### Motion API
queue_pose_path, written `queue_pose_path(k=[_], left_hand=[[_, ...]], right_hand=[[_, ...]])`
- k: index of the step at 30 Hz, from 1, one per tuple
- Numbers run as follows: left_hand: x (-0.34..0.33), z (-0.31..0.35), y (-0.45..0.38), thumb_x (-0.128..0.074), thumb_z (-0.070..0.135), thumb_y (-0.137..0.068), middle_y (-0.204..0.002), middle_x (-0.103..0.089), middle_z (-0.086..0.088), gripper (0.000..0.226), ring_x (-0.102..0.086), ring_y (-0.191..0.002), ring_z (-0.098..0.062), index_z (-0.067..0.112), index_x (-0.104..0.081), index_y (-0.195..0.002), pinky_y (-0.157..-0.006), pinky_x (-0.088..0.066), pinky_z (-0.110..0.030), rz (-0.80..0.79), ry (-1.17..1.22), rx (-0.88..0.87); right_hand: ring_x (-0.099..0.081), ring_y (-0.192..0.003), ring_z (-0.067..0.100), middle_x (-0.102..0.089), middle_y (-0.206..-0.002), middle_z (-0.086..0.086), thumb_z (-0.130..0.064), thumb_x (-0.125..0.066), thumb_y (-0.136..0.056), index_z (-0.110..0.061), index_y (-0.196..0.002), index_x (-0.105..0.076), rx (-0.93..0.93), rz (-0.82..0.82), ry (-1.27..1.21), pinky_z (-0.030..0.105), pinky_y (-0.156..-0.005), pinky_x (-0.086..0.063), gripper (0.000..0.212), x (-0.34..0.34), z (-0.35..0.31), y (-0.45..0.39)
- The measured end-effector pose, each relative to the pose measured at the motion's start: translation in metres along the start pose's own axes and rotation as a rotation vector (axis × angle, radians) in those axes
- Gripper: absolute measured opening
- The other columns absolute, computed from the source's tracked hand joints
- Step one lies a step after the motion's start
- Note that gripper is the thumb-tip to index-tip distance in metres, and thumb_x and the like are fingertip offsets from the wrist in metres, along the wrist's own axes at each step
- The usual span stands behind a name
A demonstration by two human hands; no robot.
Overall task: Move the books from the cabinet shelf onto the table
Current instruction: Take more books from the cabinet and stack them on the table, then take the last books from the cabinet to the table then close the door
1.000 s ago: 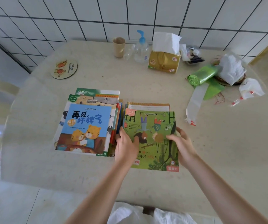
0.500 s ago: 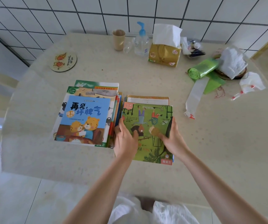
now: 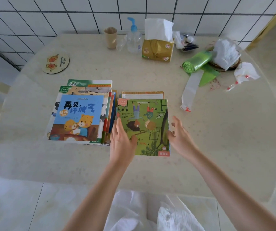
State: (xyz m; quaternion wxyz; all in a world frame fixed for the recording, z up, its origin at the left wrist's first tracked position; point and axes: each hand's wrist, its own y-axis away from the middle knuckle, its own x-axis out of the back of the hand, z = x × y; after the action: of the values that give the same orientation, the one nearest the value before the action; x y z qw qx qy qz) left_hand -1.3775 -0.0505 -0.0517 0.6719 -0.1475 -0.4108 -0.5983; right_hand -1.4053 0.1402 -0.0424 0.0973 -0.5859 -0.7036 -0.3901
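Note:
A green picture book (image 3: 148, 120) tops a small pile on the beige table (image 3: 217, 139), with an orange-edged book (image 3: 142, 95) showing under its far end. To its left lies a taller stack topped by a blue book with two cartoon tigers (image 3: 78, 118). My left hand (image 3: 121, 140) rests with straight fingers on the green book's left edge. My right hand (image 3: 179, 137) hovers just off its right edge, fingers spread and holding nothing. No cabinet shelf shows in this view.
Along the far side stand a paper cup (image 3: 110, 37), a pump bottle (image 3: 134, 39) and a yellow tissue pack (image 3: 158, 49). A green bag roll (image 3: 196, 62), white cloth (image 3: 226, 53) and wrappers lie far right. A round coaster (image 3: 56, 63) sits far left.
My right hand has let go of the green book's right edge and drawn slightly away. The left hand stays on its left edge. The book lies flat on its pile.

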Motion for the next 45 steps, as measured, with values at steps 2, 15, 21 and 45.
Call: queue_pose_path(k=[2,15,21,45], left_hand=[[0.003,0.003,0.01,-0.055,0.022,-0.095,-0.161,-0.011,-0.005,0.076,-0.009,-0.148,-0.022,0.015,-0.007,-0.153,-0.118,-0.015,-0.038,0.022,-0.023,-0.085],[-0.001,0.015,0.05,-0.057,0.012,-0.093,-0.114,-0.067,0.006,0.037,-0.057,-0.112,-0.011,0.015,-0.054,-0.13,-0.089,-0.029,0.0,-0.096,0.039,-0.525],[0.008,-0.002,0.06,-0.052,0.021,-0.095,-0.106,-0.065,0.014,0.031,-0.057,-0.102,-0.007,0.03,-0.055,-0.125,-0.082,-0.049,-0.027,-0.343,-0.003,-0.697],[-0.023,-0.087,0.252,-0.061,0.013,-0.088,-0.086,-0.072,0.003,0.022,-0.065,-0.082,-0.012,0.02,-0.067,-0.108,-0.078,-0.051,-0.026,-1.095,-0.272,-1.296]], right_hand=[[-0.043,-0.131,0.031,-0.034,-0.151,0.011,-0.019,-0.044,-0.097,-0.016,-0.15,-0.017,-0.011,-0.008,0.005,0.041,-0.106,-0.037,0.06,0.001,0.008,0.012],[-0.052,-0.119,0.026,-0.057,-0.131,0.01,-0.013,-0.055,-0.092,-0.009,-0.137,-0.043,-0.076,0.264,-0.038,0.022,-0.09,-0.034,0.047,-0.023,0.021,0.096],[-0.056,-0.116,0.029,-0.062,-0.122,0.013,-0.006,-0.058,-0.088,-0.005,-0.129,-0.051,-0.173,0.539,-0.15,0.032,-0.096,-0.04,0.041,-0.058,0.014,0.135],[-0.063,-0.099,0.016,-0.067,-0.105,0.001,-0.011,-0.054,-0.091,-0.01,-0.126,-0.054,-0.875,1.174,-0.561,0.028,-0.088,-0.047,0.035,-0.277,0.035,0.452]])
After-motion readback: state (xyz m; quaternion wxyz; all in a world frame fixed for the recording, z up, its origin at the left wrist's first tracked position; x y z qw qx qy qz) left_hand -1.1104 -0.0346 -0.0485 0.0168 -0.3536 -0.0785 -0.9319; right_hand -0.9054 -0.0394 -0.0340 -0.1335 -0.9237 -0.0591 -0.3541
